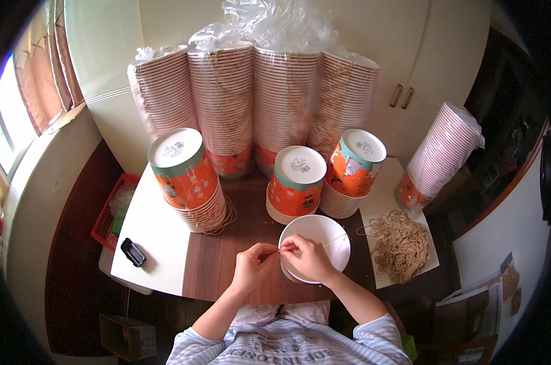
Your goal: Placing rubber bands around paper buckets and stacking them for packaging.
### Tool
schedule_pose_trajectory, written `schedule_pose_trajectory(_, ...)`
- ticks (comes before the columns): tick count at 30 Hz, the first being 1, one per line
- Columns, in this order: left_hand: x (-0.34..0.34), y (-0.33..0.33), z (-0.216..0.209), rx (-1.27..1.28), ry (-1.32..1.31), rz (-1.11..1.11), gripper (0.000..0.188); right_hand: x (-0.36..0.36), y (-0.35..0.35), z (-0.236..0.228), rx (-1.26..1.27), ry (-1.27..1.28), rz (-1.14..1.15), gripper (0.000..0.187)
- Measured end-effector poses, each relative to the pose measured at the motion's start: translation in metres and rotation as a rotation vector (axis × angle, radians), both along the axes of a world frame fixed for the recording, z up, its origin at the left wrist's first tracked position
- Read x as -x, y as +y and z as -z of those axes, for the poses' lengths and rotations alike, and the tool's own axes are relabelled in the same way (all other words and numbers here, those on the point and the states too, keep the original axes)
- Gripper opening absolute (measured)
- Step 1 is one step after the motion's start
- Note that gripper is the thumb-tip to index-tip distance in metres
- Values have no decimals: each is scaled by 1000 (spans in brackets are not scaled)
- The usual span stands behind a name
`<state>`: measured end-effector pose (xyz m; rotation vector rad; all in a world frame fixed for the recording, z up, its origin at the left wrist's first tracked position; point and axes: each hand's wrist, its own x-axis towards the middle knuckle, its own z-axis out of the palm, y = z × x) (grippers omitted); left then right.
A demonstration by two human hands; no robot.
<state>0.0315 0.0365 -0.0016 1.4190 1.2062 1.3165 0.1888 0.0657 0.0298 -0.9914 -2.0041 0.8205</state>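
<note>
A white-lined paper bucket [324, 231] stands open end up at the table's front edge. My left hand [253, 266] and my right hand [309, 258] meet fingertip to fingertip over its left rim, both pinched. A thin beige string [335, 239] crosses the inside of the bucket from its right side toward my right hand. The pinched fingers close around what appears to be this string; its end is too small to see. To the right lies a tangled heap of beige cords [402, 246], with one strand reaching toward the bucket.
Upturned orange and green buckets stand behind: a stack [193, 182] at left with cords hanging off it, one at centre [297, 182], another stack [353, 173]. Tall plastic-wrapped stacks [221, 103] line the back; another [443, 152] leans right. A small black object [133, 252] lies left.
</note>
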Motion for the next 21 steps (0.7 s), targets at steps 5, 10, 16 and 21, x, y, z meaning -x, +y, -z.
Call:
schedule_pose_trajectory(5, 4, 1, -1, 103, 11, 52, 12, 0, 1, 4, -11, -22, 24, 12)
schedule_pose_trajectory(10, 9, 5, 11, 52, -27, 114, 8, 1, 0, 1, -26, -28, 20, 12)
schedule_pose_trajectory(16, 13, 5, 5, 352, -449, 325, 10, -3, -1, -6, -60, -80, -6, 10)
schedule_pose_trajectory(21, 17, 7, 2, 436, -589, 443, 12, -5, -4, -10, -8, -28, -27, 10)
